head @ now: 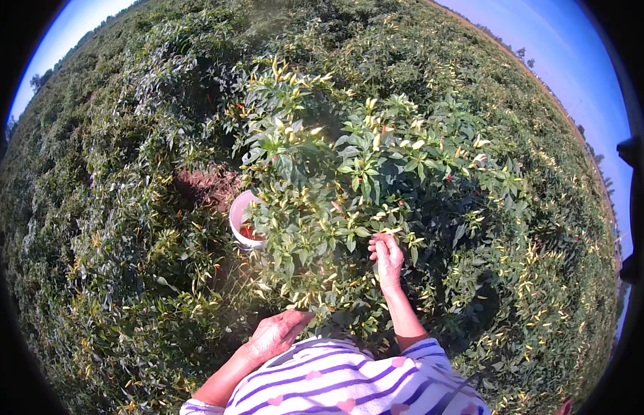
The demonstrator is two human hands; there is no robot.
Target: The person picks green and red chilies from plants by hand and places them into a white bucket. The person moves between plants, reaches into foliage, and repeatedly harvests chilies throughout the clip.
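Note:
Pepper plants with pale yellow, orange and a few red peppers fill the view before me. My right hand is raised at the foliage right of centre, its fingers curled beside pale peppers and leaves; whether it holds anything does not show. Close to my body, my left hand lies against the near edge of the plant, its fingertips partly hidden by leaves. A white bucket stands left of the nearest plant, with red peppers in the bottom. Leaves cover its right side.
A patch of brown, dry ground litter shows between plants, beyond and left of the bucket. Dense pepper rows spread on both sides and ahead, up to a distant line of trees. My striped shirt touches the near foliage.

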